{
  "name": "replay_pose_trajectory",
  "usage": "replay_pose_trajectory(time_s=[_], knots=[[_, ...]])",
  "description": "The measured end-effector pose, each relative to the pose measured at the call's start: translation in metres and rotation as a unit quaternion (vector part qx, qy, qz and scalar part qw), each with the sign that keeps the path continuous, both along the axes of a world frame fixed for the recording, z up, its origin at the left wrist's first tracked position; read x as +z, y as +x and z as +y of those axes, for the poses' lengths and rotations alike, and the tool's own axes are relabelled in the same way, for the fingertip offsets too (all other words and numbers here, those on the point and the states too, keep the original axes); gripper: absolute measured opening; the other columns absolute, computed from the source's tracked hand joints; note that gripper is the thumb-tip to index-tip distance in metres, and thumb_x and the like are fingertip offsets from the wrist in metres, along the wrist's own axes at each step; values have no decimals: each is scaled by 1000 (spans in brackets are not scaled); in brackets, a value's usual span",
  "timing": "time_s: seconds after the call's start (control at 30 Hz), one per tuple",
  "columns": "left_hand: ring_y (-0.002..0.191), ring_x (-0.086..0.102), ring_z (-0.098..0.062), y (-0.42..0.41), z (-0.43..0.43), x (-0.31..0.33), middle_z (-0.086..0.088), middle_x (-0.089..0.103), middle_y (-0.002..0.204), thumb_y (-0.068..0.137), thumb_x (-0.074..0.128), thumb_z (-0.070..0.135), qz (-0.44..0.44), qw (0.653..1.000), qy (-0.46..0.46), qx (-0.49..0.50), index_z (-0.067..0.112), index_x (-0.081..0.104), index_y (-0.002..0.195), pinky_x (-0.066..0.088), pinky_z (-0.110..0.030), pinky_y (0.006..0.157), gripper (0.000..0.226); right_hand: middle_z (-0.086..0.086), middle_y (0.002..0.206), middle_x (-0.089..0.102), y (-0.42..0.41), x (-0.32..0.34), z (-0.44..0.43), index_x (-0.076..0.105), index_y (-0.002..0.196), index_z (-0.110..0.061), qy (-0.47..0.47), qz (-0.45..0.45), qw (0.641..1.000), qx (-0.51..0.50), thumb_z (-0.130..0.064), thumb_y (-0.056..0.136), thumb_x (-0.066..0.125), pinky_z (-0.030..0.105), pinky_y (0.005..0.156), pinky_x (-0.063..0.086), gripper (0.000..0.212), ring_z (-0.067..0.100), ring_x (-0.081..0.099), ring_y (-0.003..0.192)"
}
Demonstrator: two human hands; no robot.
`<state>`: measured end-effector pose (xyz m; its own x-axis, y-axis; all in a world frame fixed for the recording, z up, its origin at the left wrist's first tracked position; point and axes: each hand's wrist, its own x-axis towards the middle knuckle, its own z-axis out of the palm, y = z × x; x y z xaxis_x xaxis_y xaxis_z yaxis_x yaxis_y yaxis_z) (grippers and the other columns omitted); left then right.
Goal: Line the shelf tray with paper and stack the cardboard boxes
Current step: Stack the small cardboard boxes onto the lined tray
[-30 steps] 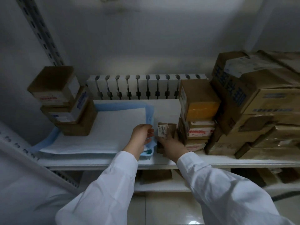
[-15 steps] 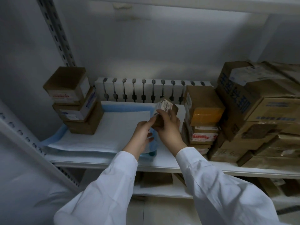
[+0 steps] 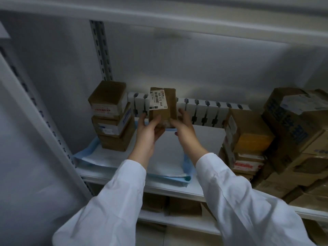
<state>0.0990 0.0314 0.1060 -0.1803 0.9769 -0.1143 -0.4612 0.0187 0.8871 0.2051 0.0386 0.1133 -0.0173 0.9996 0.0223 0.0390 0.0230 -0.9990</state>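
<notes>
Honestly, with the left hand [image 3: 149, 132] and right hand [image 3: 184, 128] both curled round the bottom of the labelled cardboard box [image 3: 162, 107], held up over the white paper [image 3: 170, 153] just right of the three-box stack [image 3: 111, 118], I'd square its edges before letting go so nothing tips.

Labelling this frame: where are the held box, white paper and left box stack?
Held box [image 3: 170, 105]: head view, cardboard right of its label.
White paper [image 3: 166, 154]: head view, its bare middle.
Left box stack [image 3: 110, 126]: head view, middle box's front.
</notes>
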Motion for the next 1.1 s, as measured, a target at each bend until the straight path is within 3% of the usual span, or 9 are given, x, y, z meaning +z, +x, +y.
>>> replay_pose_trajectory(time_s=[0.07,0.2,0.33,0.47,0.63,0.7,0.77,0.93,1.1], knots=[[108,58,-22,-16,-2,11,-3,54,125,93,53,14,34,998,39,21,21,33,139,51,-31,87,51,4,127,57,-15,9,4,43,136,-19,14,6,999,42,-22,92,56,23,83,46,46,17,57,111],[123,50,-20,-53,4,30,-1,51,135,93,50,40,244,962,100,75,22,40,137,45,-29,95,49,6,127,62,-50,24,18,52,131,-20,66,-20,997,34,-25,95,53,39,97,49,37,24,59,114],[114,56,-19,-97,15,43,-1,60,124,78,43,65,366,909,110,166,23,56,125,44,-38,101,64,6,121,65,-91,43,32,59,127,-17,96,-45,994,11,-33,88,61,47,100,47,42,25,61,111],[102,59,-14,-131,22,57,11,61,106,90,49,46,352,914,112,169,34,57,112,47,-40,99,26,5,135,57,-127,56,41,48,136,-21,102,-94,988,68,-30,98,45,35,105,40,40,23,52,124],[109,60,-23,-161,42,52,4,64,120,74,48,66,340,922,60,175,33,58,120,45,-46,100,58,5,138,54,-154,52,51,46,139,-23,100,-141,982,76,-30,100,39,43,109,38,40,26,49,127],[111,58,-24,-166,47,51,1,62,124,80,48,61,345,924,37,162,31,56,124,44,-44,102,54,6,136,56,-159,49,55,48,138,-22,95,-143,983,68,-27,100,40,43,109,39,39,27,50,126],[111,56,-21,-168,49,53,-1,59,128,91,47,49,347,926,32,145,26,54,128,43,-36,101,44,8,134,56,-162,47,58,50,136,-21,89,-158,981,63,-25,100,39,41,108,39,38,27,50,125],[99,53,-11,-170,58,51,-3,58,127,98,43,35,356,920,52,153,17,52,129,39,-10,70,37,8,132,57,-165,49,59,52,133,-21,81,-166,980,77,-24,100,39,42,106,41,36,27,52,122],[117,54,-23,-169,62,51,-7,55,131,98,42,36,338,926,50,161,14,46,133,41,-27,92,42,7,134,56,-160,49,56,44,140,-26,60,-166,978,114,-16,98,41,41,107,41,42,25,53,122]])
